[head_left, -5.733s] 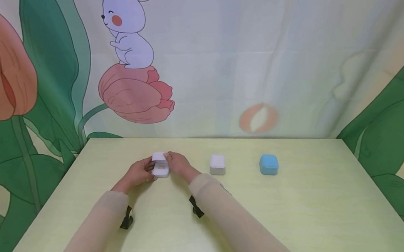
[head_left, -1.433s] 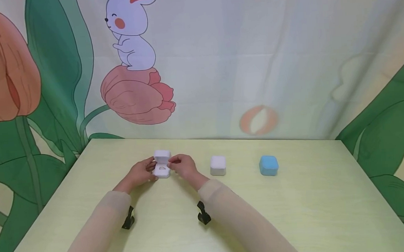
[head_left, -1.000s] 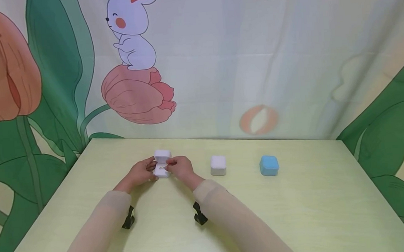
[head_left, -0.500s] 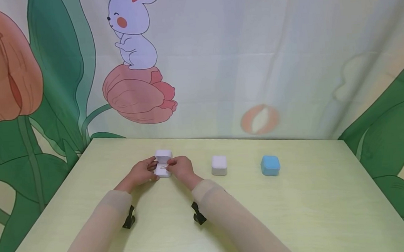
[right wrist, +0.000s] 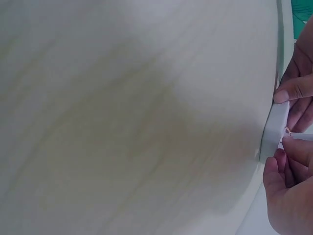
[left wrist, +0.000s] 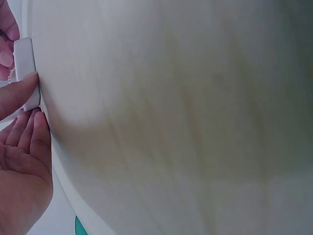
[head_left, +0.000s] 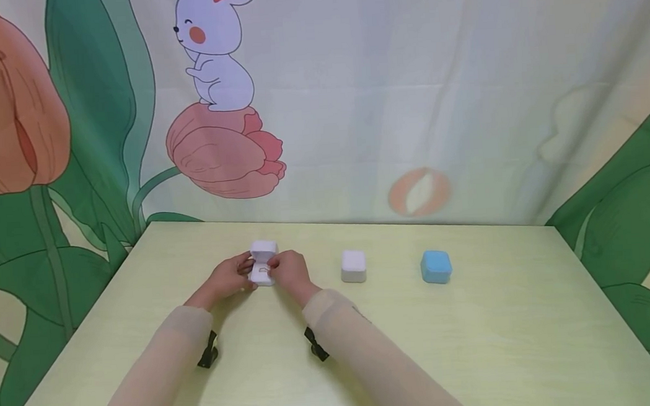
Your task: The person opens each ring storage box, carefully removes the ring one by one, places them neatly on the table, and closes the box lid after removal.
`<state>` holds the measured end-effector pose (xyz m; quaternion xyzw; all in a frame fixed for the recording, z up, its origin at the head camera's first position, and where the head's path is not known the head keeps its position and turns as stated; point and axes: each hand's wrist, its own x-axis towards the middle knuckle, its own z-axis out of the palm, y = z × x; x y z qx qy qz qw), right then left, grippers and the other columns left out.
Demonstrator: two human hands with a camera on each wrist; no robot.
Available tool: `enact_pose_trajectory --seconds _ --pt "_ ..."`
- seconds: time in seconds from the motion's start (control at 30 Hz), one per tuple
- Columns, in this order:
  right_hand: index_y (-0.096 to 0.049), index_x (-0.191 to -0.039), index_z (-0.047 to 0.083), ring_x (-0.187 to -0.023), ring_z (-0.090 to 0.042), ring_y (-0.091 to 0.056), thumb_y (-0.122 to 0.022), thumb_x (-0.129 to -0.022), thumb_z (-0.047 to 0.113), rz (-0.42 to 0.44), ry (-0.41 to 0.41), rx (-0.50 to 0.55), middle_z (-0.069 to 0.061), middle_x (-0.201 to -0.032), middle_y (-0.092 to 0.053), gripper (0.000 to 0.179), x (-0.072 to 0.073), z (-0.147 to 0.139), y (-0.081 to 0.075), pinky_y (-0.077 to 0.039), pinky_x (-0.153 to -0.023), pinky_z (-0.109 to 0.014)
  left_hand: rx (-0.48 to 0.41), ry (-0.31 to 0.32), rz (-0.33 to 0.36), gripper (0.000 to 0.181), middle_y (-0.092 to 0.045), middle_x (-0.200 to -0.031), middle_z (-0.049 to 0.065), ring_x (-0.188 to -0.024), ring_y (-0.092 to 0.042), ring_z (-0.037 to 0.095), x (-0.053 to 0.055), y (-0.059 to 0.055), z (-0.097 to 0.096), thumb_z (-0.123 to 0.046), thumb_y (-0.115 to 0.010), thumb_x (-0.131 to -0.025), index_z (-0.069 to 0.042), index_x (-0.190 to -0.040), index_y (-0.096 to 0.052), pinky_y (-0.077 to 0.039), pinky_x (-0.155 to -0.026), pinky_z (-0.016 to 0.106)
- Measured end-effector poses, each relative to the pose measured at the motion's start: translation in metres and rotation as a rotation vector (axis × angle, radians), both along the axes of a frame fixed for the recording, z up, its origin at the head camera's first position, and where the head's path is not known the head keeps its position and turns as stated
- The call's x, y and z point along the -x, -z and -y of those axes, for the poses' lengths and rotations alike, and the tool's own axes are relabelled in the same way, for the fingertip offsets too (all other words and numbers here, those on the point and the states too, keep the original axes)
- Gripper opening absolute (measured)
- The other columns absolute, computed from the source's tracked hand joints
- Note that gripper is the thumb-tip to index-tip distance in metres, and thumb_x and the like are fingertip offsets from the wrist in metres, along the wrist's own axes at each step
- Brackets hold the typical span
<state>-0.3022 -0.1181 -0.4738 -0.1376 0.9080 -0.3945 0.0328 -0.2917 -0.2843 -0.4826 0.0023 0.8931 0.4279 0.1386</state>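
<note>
A small white ring box (head_left: 264,249) stands at the left of the table, its lid raised and its cushion facing the person. My left hand (head_left: 226,278) holds the box by its left side; the left wrist view shows the thumb against the front of the white box (left wrist: 24,58). From the right, my right hand (head_left: 292,271) reaches into the box. A thin gold-coloured ring (head_left: 263,270) sits upright in the cushion, partly covered by the right fingertips. In the right wrist view, the right thumb and fingers pinch at the ring (right wrist: 288,130).
A closed white box (head_left: 354,266) stands to the right of the hands, and a closed light blue box (head_left: 436,266) farther right. Behind the pale yellow table (head_left: 479,342) hangs a printed curtain (head_left: 331,115) with a rabbit and tulips.
The lid, lower several seconds ago under the right hand, is now fully raised. My right fingertips have moved from the box's right edge in to the ring. The left hand stays on the box.
</note>
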Motion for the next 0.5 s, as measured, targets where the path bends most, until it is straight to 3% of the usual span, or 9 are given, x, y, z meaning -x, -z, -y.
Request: enact_pose_trajectory --seconds 0.5 --pt "-0.081 -0.099 0.001 -0.104 -0.026 -0.074 -0.071 -0.089 0.002 -0.040 0.004 -0.038 -0.010 -0.102 -0.081 0.015 -0.0016 0.0044 -0.0001 -0.058 -0.089 -0.027 0.000 0.002 -0.011 0.086 -0.037 -0.159 0.030 -0.149 -0.038 0.044 -0.0006 -0.0001 0.0008 0.002 -0.069 -0.089 0.011 -0.158 -0.019 -0.035 -0.123 0.053"
